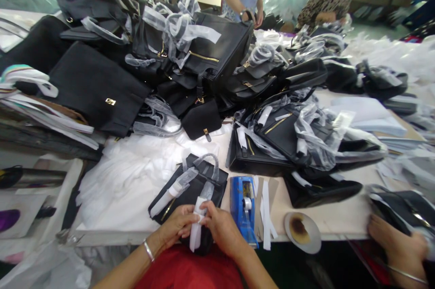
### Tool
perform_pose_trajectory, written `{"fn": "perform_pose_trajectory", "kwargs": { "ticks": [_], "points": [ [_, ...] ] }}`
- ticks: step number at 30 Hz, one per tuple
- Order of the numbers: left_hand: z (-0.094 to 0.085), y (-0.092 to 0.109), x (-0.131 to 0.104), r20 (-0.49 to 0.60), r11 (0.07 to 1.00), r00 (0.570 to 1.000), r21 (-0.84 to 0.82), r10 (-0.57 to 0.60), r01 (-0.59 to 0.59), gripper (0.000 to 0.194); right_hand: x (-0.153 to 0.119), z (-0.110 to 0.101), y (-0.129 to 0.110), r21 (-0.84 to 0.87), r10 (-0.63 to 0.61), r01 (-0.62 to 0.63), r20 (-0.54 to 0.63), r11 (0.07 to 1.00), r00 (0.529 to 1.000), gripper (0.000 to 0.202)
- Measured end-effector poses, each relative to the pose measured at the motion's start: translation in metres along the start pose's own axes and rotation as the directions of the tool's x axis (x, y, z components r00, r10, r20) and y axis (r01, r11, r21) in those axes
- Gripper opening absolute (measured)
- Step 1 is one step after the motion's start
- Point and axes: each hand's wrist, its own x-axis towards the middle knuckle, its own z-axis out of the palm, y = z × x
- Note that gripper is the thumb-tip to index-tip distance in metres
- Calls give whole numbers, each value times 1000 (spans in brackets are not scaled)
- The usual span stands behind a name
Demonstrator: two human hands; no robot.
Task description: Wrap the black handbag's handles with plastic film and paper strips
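Note:
A black handbag [190, 191] lies at the table's front edge, partly over my lap, its handle and straps covered in clear plastic. White wrapping [195, 237] surrounds one of its straps. My left hand [181, 223] pinches this wrapped strap from the left, and my right hand [217, 221] closes on it from the right, fingertips meeting near its middle. A second wrapped strap [170, 196] lies across the bag to the left. Just right of my hands stands a blue tape dispenser [243, 207] with a roll of tape in it.
White paper strips [267, 209] and a stained round dish [302, 231] are to the right. Black bags [217, 49] pile up behind; white sheets [129, 175] lie left. A co-worker's hand [397, 243] holds a bag at far right; other people stand across the table.

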Motion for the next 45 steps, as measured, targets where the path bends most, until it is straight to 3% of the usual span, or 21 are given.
{"fn": "perform_pose_trajectory", "kwargs": {
  "ticks": [9,17,28,33,38,45],
  "points": [
    [-3,1,2,39,1000,999,-7,-2,3,27,8,-4,5,133,85,-96,89,986,992,31],
    [-2,0,2,11,998,1000,60,-16,15,30,14,-2,12,176,191,-209,114,962,975,34],
    [-9,-11,-1,35,994,998,94,44,-48,44,21,-9,7,233,257,-290,162,928,953,35],
    [-3,-11,1,24,991,999,128,43,-45,57,23,-10,11,213,260,-294,172,932,950,38],
    [9,-4,3,-139,973,990,224,-16,47,40,23,-11,12,201,250,-282,171,938,953,37],
    [6,7,0,-44,992,999,126,3,2,32,14,-18,10,309,150,-201,181,930,972,30]
  ]
}}
